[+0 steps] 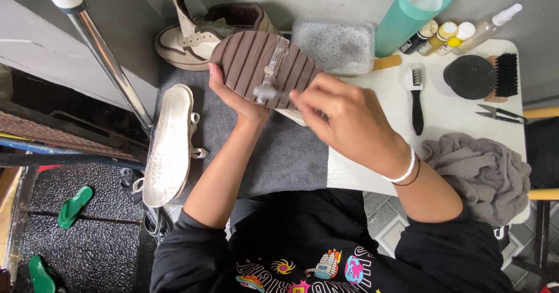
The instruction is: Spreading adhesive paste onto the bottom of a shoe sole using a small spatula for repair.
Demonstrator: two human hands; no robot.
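The grey mat (279,147) covers the left part of the white table (448,118) and is the landmark here; it looks placed to catch drips and to protect the table. Just above the middle of the mat, the shoe (262,66) is held with its brown ribbed sole turned up, so the sole faces the person. The left hand (236,98) is closed around the shoe from below and keeps it tilted and steady. The right hand (343,115) pinches a small brush (269,93) in narrow fingers, the blurred head touching the wet sole. On the left edge of the mat lies a white insole (169,144), apart from the shoe. Behind the mat stands a second shoe (198,37). To the right of the mat are a tray (335,45) of foamy water, near the brush hand, and a black brush (417,98).
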